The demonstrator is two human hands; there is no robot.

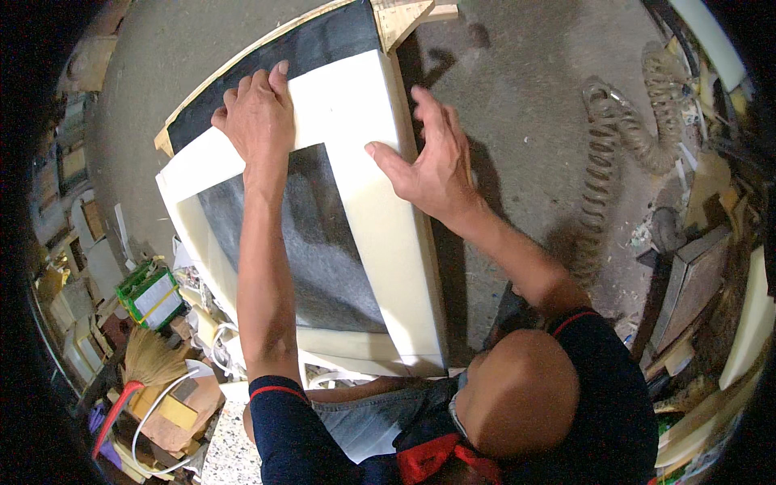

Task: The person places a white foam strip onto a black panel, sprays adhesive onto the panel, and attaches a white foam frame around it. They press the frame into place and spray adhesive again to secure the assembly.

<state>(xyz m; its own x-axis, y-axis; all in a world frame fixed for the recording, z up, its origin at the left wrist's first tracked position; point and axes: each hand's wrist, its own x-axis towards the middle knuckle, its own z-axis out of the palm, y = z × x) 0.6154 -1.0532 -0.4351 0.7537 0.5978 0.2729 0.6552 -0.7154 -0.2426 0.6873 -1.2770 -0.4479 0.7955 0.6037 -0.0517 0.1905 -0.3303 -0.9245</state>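
A wooden frame carries dark fabric, with white foam bordering a dark rectangular middle panel. Curled over the far edge of the foam, the fingers of my left hand grip it, the thumb pointing up. My right hand hovers at the foam's right edge, fingers spread and nothing held. Its thumb reaches over the foam's right-hand strip; whether it touches cannot be made out. The left forearm crosses the dark panel and hides part of it.
A coiled air hose lies on the floor at right. Offcuts and a grey board crowd the right side. At lower left are a green box, a straw broom and scraps. A wooden piece juts from the frame's far corner.
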